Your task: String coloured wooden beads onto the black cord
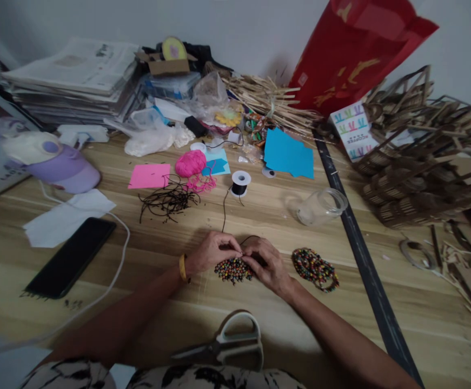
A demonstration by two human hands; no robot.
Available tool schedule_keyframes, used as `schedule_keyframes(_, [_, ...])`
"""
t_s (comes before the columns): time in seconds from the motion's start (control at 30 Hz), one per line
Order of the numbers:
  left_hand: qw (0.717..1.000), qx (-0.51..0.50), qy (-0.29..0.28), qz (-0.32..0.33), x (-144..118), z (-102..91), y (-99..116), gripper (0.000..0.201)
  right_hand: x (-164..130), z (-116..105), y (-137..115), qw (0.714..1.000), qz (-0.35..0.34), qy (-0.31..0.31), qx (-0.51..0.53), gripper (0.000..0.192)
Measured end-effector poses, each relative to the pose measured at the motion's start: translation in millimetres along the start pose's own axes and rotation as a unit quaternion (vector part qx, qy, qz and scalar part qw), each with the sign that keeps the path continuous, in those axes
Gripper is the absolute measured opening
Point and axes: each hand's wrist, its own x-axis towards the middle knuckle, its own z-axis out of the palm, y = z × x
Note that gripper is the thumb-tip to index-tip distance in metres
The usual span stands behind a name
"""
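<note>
Left hand (211, 251): fingers pinched shut on the black cord (224, 208), right above the beads (233, 270).
Right hand (268, 263): fingers curled down onto the beads, touching the left hand's fingertips; what they hold is hidden.
Beads: a multicoloured bunch on the counter (178, 302) under both hands.
Cord: runs from the hands up to the spool (240, 182).
Second bead bunch (314, 268): just right of the right hand.
Scissors (229, 341): near the counter's front edge.
Phone (71, 257): well left.

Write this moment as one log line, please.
left hand: pinching black cord | right hand: on beaded piece | scissors: near edge
</note>
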Motion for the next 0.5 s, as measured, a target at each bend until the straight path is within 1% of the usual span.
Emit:
schedule_keyframes(0.13, [1.000, 0.021, -0.008, 0.015, 0.2, -0.2, 3.7, 0.008, 0.4, -0.7, 0.5, 1.000, -0.021, 0.000, -0.005, 0.007])
schedule_keyframes(0.27, [0.998, 0.050, -0.010, 0.048, -0.2, -0.6, 8.0, 0.009, -0.1, -1.6, 0.8, 0.999, -0.033, -0.008, -0.023, 0.009])
schedule_keyframes(0.33, [0.997, 0.050, -0.007, 0.059, -0.7, -1.3, 9.3, 0.010, -0.3, -1.5, 0.6, 0.999, -0.023, -0.007, -0.039, 0.011])
schedule_keyframes(0.5, [0.997, 0.047, 0.019, 0.064, -1.2, -4.9, 10.6, 0.012, 0.0, -0.8, -1.0, 0.997, 0.008, 0.023, -0.076, 0.017])
